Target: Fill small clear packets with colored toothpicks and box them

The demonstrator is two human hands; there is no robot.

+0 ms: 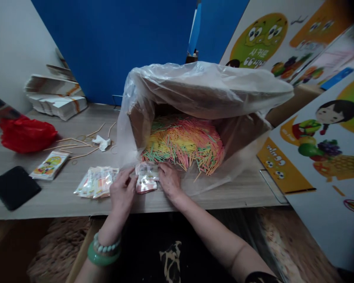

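Note:
Between my two hands lies a small clear packet (146, 177) with red and white print, on the table near its front edge. My left hand (122, 190) has its fingertips at the packet's left side, and my right hand (169, 180) grips its right side with bent fingers. Left of my left hand, several similar packets (96, 181) lie overlapped in a row. Just beyond the packet, a cardboard box lined with a clear plastic bag (206, 88) opens toward me. Many thin pink, yellow, green and orange sticks (184, 141) fill its bottom.
At left are a black flat object (15, 188), a printed packet stack (50, 165), a red plastic bag (28, 133), bent tan strips (82, 143) and crumpled white tissue (102, 142). Banded white card stacks (57, 96) stand behind. Printed cartons (321, 153) crowd the right side; a blue panel (120, 43) rises at back.

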